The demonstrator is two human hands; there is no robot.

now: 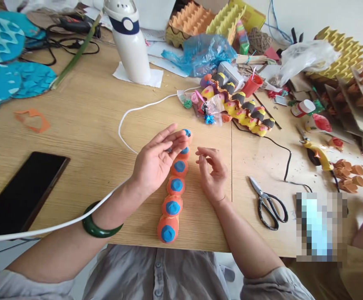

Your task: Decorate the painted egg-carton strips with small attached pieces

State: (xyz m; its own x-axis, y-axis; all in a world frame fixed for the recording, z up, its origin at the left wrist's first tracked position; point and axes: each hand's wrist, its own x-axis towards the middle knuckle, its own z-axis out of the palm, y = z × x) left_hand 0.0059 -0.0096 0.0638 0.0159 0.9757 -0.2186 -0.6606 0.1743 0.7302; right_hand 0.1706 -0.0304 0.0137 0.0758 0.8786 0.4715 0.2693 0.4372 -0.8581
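Left of the strip (pixel 175 186), the phone (pixel 25 193) lies flat. Nearer it, the left hand (pixel 153 166) is raised, palm showing, fingers loosely bent and apart from the thumb, empty, partly hiding the strip's far end. The strip lies lengthwise before the person; every bump in clear view bears a blue disc, so it looks nearly finished, though the hidden part can't be judged. Just right of it, the right hand (pixel 214 177) curls loosely, unclosed and empty.
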